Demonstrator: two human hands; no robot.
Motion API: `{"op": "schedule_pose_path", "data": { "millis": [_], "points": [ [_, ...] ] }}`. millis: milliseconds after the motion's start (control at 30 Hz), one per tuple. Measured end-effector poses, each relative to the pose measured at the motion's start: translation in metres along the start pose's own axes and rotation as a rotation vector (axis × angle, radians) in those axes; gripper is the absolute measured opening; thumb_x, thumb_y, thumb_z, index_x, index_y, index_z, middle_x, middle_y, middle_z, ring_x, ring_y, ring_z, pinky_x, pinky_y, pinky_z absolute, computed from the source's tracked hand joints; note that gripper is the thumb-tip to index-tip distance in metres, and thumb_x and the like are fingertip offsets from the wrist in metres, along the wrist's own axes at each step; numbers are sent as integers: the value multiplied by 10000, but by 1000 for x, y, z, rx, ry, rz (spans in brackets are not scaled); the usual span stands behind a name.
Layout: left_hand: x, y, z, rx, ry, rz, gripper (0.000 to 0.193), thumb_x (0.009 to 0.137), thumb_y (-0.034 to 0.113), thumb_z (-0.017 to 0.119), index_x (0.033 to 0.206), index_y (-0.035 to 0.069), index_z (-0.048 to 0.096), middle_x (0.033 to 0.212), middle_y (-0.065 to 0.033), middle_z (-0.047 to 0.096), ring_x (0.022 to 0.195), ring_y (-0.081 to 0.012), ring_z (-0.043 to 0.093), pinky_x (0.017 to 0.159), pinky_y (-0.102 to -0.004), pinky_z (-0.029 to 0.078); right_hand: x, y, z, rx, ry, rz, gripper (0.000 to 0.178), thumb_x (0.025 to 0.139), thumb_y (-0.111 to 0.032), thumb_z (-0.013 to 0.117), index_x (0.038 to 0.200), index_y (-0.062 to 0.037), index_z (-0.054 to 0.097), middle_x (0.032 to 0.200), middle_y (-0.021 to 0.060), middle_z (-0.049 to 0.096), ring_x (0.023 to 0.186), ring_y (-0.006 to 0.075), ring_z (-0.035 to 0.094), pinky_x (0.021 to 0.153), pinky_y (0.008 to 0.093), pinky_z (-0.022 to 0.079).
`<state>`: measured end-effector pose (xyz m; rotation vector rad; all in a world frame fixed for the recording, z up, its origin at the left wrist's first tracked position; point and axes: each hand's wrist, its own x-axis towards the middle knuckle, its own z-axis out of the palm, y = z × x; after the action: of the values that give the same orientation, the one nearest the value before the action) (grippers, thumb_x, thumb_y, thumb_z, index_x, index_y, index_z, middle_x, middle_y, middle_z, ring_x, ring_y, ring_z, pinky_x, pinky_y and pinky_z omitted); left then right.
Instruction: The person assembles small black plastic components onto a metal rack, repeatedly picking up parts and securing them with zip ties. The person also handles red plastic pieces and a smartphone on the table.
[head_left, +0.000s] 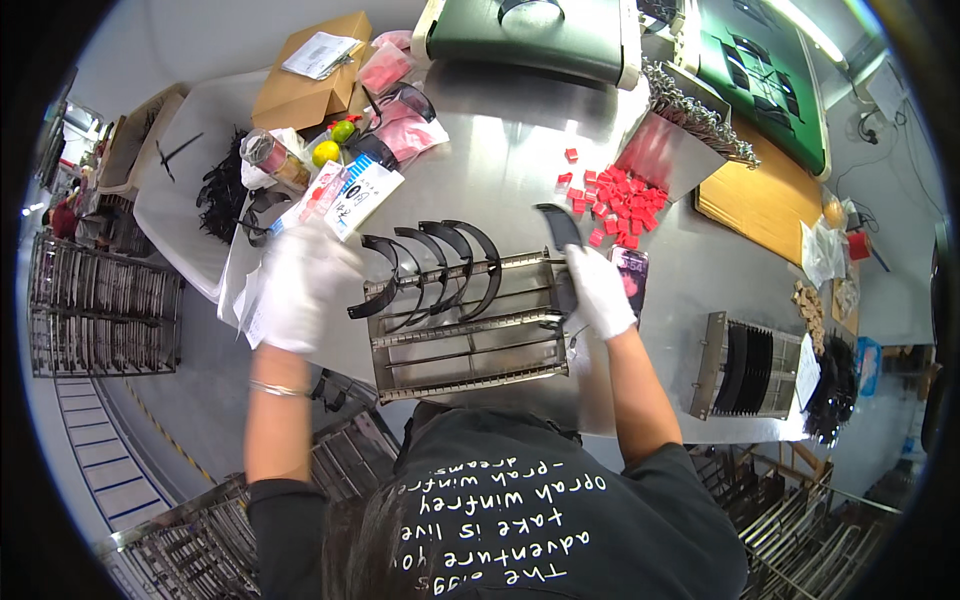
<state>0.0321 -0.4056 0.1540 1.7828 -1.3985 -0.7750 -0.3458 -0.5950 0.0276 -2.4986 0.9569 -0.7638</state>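
A metal slotted rack (pixel 470 325) lies on the steel table in front of me. Several black curved strips (pixel 480 262) stand across its left half. My right hand (pixel 603 290), in a white glove, is at the rack's right end. Its fingers are closed on another black curved strip (pixel 560 228), which is partly hidden by the glove. My left hand (pixel 310 285), also gloved in white, is raised left of the rack, beside a white and blue packet (pixel 365 195). Motion smears its fingers, so I cannot make out whether it holds anything.
A pile of small red clips (pixel 618 200) and a phone (pixel 630 272) lie near my right hand. Beyond are a box of metal hooks (pixel 675 145) and a green-topped conveyor (pixel 530 40). A second rack (pixel 745 368) filled with black strips stands right; a white bin (pixel 185 190) stands left.
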Motion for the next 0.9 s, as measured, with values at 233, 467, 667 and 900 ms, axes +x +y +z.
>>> {"op": "schedule_pose_path", "data": {
  "millis": [233,467,667,900],
  "points": [
    [-28,35,141,-783,-456,-482,408,1095,224,518,1410,-35,513,1326,-196,633,989,-212,703,744,-314,630,40,-39,22,92,-307,501,427,1077,-431,471,984,-59,659,936,256,719,910,490,672,821,573,514],
    [-30,26,132,-661,-237,-452,308,1105,180,458,1338,-1,546,1317,-124,612,928,-149,671,690,-270,610,38,-45,20,3,-190,311,381,1073,-374,488,997,-46,665,915,246,712,891,477,678,798,575,516],
    [-48,1,147,-776,-204,-416,284,1105,157,462,1339,16,542,1286,-82,616,972,-129,641,788,-278,592,40,-30,35,-23,-330,378,391,1079,-384,457,1121,-40,638,989,292,713,971,492,674,868,569,517],
    [-48,-14,147,-791,-192,-376,279,1105,150,471,1342,32,558,1266,-66,629,973,-122,647,849,-294,576,46,-45,36,96,-245,398,382,1079,-385,454,1190,-68,637,1011,272,721,977,493,675,880,568,507]
  ]
}}
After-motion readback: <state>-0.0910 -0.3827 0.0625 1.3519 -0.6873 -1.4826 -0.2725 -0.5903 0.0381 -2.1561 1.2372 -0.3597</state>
